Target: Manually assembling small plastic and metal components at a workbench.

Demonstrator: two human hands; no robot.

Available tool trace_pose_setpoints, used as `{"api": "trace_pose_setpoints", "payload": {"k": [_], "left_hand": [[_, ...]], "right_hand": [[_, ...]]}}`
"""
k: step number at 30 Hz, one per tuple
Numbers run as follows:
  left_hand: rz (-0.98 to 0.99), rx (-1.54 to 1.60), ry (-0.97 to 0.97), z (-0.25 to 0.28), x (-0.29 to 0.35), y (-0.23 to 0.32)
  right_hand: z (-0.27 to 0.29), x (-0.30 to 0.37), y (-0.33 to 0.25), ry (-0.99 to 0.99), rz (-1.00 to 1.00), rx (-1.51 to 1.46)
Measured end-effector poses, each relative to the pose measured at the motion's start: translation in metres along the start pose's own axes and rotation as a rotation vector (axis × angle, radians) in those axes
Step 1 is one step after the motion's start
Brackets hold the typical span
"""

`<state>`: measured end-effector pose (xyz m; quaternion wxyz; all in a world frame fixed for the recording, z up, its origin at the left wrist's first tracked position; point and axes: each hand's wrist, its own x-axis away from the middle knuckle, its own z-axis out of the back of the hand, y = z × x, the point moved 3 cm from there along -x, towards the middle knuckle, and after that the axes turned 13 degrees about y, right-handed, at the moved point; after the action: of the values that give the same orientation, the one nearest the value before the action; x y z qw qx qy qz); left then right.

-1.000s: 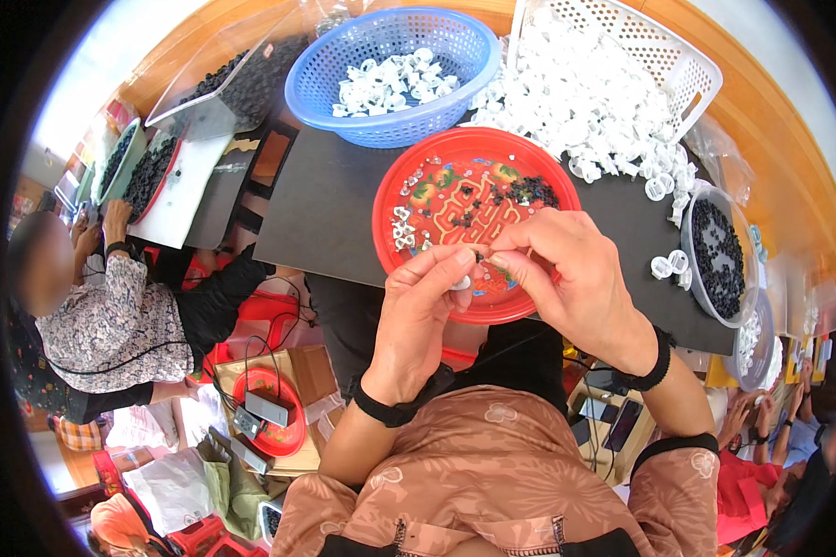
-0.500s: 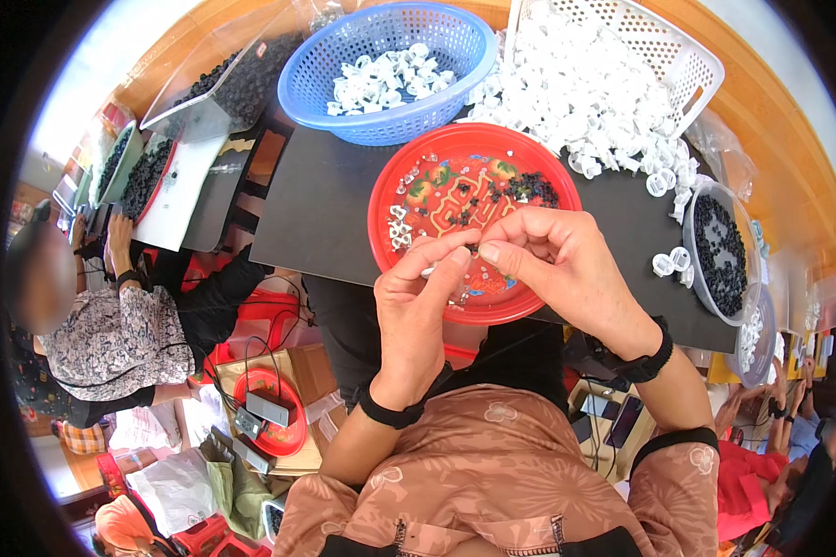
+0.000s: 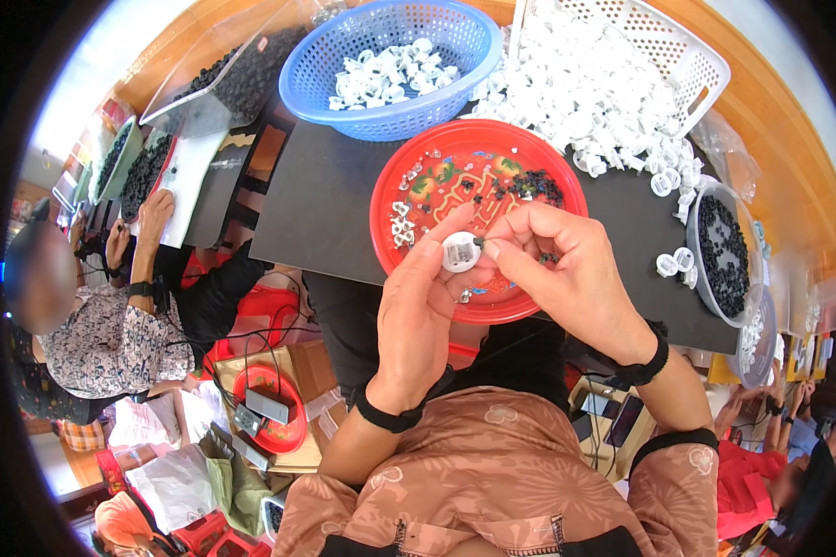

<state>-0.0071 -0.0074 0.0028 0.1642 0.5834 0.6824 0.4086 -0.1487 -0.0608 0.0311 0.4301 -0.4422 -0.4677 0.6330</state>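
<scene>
My left hand (image 3: 412, 320) holds a white round plastic piece (image 3: 461, 252), its face with a small window turned up, between thumb and fingers. Thumb and forefinger of my right hand (image 3: 571, 278) pinch a tiny black part (image 3: 479, 242) against the white piece's right edge. Both hands are over the near side of a round red tray (image 3: 380, 218) with a printed pattern. Tiny black parts (image 3: 537, 188) lie heaped at the tray's far right, partly scattered toward the middle. Small clear and white bits (image 3: 400, 226) rest along its left side.
Beyond the tray stand a blue basket (image 3: 390, 125) of white pieces and a big white pile (image 3: 613, 102) spilling from a white basket (image 3: 711, 79). At right, loose white pieces (image 3: 675, 264) lie beside a clear bowl (image 3: 752, 269) of black parts. A co-worker (image 3: 111, 334) sits left.
The white piece, mostly hidden in my fingers before, now shows its round face. My left fingers have opened around it. At left, the co-worker's hands have shifted.
</scene>
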Motion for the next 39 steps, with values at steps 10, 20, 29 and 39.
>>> {"api": "trace_pose_setpoints", "payload": {"k": [10,20,29,39], "left_hand": [[0.125,-0.004,-0.121,0.011,-0.003,-0.01],[0.236,0.092,-0.111,0.011,-0.005,-0.012],[0.267,0.122,-0.118,0.014,-0.008,-0.012],[0.258,0.074,-0.131,0.013,-0.012,-0.015]], "right_hand": [[-0.003,0.012,-0.011,0.098,0.295,0.266],[-0.009,0.014,-0.015,0.03,0.666,0.55],[-0.011,0.013,-0.024,0.08,0.708,0.501],[-0.012,0.01,-0.022,0.051,0.728,0.519]]}}
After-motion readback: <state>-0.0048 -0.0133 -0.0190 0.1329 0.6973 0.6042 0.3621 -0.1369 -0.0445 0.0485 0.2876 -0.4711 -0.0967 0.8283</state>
